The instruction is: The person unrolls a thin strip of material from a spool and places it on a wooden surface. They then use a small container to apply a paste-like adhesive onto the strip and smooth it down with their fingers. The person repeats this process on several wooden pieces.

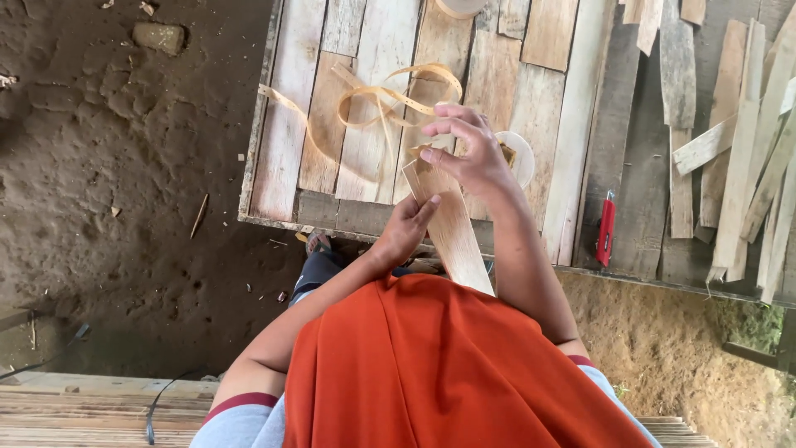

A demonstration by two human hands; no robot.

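Ground [124, 207]: bare packed dirt, a stone [158, 37] and wood chips scattered on it.
Table [286, 141]: rough plank top, used as the work surface right ahead of the person.
Slat pile [746, 149]: loose wooden strips heaped at the right end, well apart from the hands, looks like stock kept within reach.
Orange cloth [448, 373]: drapes the person's front, hides the lap and the lower end of the board.
Board [452, 228]: thin flat wood slat, tilted, upper end at the table edge, lower end running down toward the body; angle puts the top end under the fingers.
Curled strips [385, 95]: thin pale shavings looped on the table just beyond the hands, pushed clear of the work.
Right hand [464, 149]: over the board's top end, thumb and fingertips pinching a small piece there, other fingers spread.
Left hand [406, 228]: grips the board's left edge from below, bracing it.
White dish [522, 158]: round, mostly hidden behind the right hand.
Red cutter [606, 228]: lies on the table, right of the arms, untouched.
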